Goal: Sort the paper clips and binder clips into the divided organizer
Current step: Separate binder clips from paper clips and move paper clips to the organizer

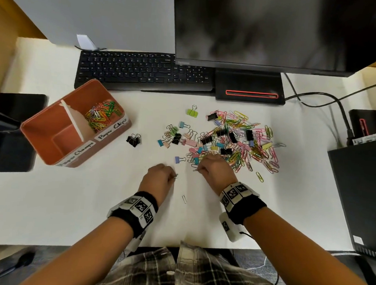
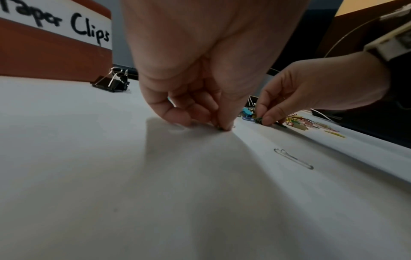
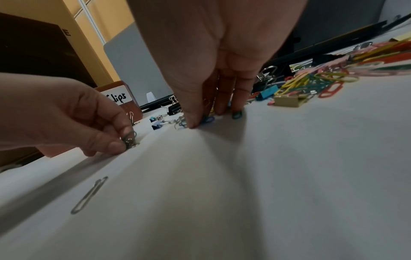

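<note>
My left hand hovers low over the white table and pinches a small bunch of paper clips between thumb and fingertips. My right hand is at the near edge of the mixed pile of coloured paper clips and binder clips. Its thumb and fingers pinch a paper clip against the table. The orange divided organizer stands at the left. Its far compartment, labelled "Paper Clips", holds coloured paper clips; the near one is empty.
A loose silver paper clip lies between my wrists. Black binder clips sit next to the organizer. A keyboard, a monitor and its stand line the back. Cables and a black case are at the right.
</note>
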A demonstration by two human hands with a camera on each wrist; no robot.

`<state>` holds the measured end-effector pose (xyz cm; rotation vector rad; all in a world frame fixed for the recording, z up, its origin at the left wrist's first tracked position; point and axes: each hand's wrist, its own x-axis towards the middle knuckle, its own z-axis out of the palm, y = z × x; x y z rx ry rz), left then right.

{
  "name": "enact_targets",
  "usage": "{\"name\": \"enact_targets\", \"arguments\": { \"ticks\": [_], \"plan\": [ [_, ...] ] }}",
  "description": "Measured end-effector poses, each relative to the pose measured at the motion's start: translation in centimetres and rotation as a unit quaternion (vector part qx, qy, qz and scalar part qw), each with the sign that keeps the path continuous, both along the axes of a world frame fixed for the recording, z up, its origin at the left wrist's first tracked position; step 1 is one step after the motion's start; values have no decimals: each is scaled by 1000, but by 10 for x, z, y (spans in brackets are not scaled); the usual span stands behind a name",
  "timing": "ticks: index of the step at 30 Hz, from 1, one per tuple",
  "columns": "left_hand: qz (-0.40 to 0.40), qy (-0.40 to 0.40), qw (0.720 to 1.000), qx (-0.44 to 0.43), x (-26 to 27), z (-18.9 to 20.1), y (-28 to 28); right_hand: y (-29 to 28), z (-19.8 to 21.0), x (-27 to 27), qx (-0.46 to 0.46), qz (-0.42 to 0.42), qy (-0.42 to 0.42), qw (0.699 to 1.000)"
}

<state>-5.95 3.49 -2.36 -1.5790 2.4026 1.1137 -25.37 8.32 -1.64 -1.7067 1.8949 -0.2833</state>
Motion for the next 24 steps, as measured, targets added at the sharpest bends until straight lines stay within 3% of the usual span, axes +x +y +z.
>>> {"name": "enact_targets", "arguments": {
  "ticks": [8, 15, 19, 24],
  "plan": [
    [-116, -30, 989, -81, -1, -2, -4, -1, 4, -3, 53, -18, -27, 998],
    [-190, -135, 967, -103, -6, 3, -1, -2, 6, -1, 87, -19, -15, 996],
    [-161, -42, 984, -56, -4, 3, -4, -1, 12, -3, 85, -5, -21, 996],
    [-254, 62, 965, 32, 2, 14, -4, 14, 18, -37, 22, -75, -59, 995]
  ]
}}
